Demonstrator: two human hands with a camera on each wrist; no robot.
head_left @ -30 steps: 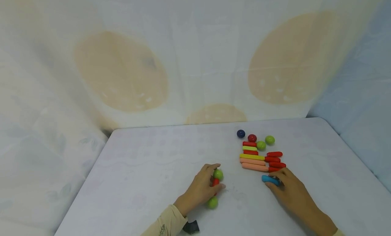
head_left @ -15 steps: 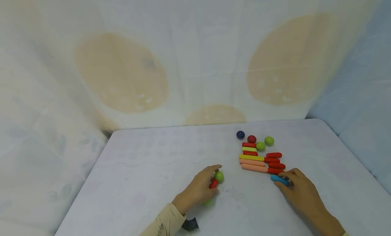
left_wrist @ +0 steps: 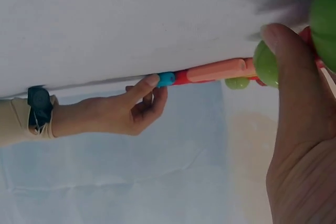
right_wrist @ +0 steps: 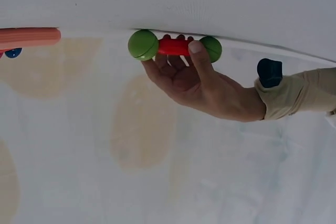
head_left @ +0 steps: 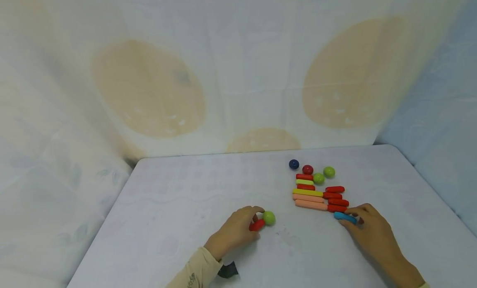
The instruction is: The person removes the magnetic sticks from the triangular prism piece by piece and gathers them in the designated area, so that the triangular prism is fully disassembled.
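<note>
While the pale desk (head_left: 179, 205) carries everything, the main cluster lies toward its right half: a stack of sticks (head_left: 316, 194) lying crosswise, their long axes running left to right, with a dark blue ball (head_left: 294, 164), a red ball (head_left: 307, 169) and two green balls beyond them. Nearest that stack is the right hand (head_left: 369, 232), whose thumb and fingers pinch a short blue stick (head_left: 344, 216); this piece lies flat on the desk just in front of the stack's right end, its long axis nearly parallel to the others and tipped slightly, with its far end pointing left toward the red sticks. Well apart to the left, the left hand (head_left: 234, 232) curls its grip round a short red stick (head_left: 257, 225) that has a green ball (head_left: 268, 218) at its far end and, in the right wrist view, a second green ball (right_wrist: 211, 49) at the near end; this dumbbell's axis runs diagonally, up and to the right, toward the stack.
</note>
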